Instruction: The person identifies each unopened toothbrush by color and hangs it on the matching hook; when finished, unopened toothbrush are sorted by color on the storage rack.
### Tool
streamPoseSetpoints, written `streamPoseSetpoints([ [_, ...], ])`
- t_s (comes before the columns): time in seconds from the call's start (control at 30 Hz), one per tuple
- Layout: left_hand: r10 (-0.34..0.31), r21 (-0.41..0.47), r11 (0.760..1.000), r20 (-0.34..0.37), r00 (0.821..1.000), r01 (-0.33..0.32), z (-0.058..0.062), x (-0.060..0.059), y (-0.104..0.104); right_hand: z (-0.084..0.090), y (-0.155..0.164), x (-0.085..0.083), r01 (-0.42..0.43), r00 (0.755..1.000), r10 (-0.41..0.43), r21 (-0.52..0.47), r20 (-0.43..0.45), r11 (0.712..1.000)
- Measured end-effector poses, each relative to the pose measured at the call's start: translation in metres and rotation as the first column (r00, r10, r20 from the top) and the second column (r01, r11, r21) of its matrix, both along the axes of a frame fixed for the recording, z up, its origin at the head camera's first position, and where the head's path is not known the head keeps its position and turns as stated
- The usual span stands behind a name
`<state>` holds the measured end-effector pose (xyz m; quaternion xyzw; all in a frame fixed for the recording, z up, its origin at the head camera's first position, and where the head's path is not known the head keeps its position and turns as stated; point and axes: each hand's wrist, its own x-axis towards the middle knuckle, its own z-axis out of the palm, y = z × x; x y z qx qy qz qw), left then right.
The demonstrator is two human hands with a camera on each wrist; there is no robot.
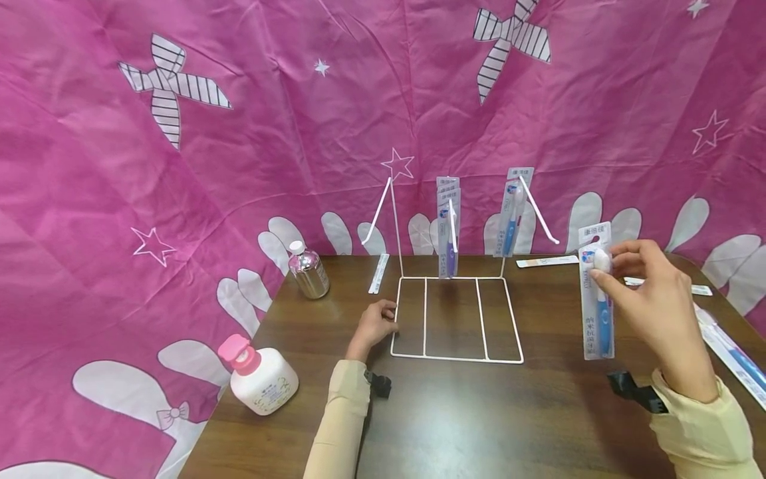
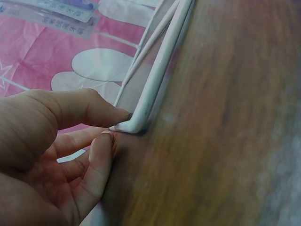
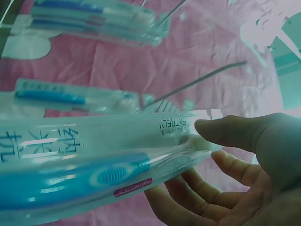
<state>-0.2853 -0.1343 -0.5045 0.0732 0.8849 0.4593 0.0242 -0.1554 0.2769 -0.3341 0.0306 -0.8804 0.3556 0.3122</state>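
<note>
You face a dark wooden table (image 1: 455, 412) under even light; a pink cloth (image 1: 251, 166) with stars, striped bows and white shapes hangs behind its far edge.

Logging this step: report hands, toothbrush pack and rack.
Left hand holds rack corner on table. Right hand pinches blue toothbrush pack upright, right of rack. Three rack hooks loaded, far left one bare.
</note>
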Motion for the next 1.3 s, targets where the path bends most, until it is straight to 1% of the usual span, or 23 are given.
streamPoseSetpoints([
  [0.17,0.001,-0.002,1.000,-0.003,1.000,-0.001,0.000,-0.001,0.000,0.007,-0.014,0.010,-0.043,0.996,0.041,-0.026,-0.078,0.999],
  [0.33,0.002,-0.018,1.000,-0.005,1.000,-0.002,0.000,0.000,0.000,0.013,-0.027,0.018,-0.106,0.985,0.099,-0.038,-0.142,0.994],
  [0.5,0.002,-0.010,1.000,-0.013,1.000,-0.002,0.001,0.000,-0.001,0.018,-0.037,0.021,-0.137,0.979,0.131,-0.025,-0.158,0.990],
  [0.6,0.001,-0.005,1.000,-0.015,1.000,-0.001,0.002,-0.001,-0.002,0.018,-0.041,0.019,-0.155,0.976,0.145,-0.047,-0.162,0.987],
  [0.73,0.006,-0.016,1.000,-0.013,1.000,-0.006,0.000,-0.001,-0.001,0.015,-0.045,0.016,-0.167,0.973,0.156,-0.051,-0.169,0.985],
  [1.1,0.004,-0.018,1.000,-0.008,1.000,-0.004,-0.001,0.001,0.001,0.010,-0.051,0.006,-0.142,0.979,0.127,-0.083,-0.161,0.986],
  [1.3,0.011,-0.019,1.000,-0.002,1.000,-0.011,0.000,0.000,0.002,0.008,-0.053,0.000,-0.165,0.977,0.148,-0.107,-0.156,0.980],
])
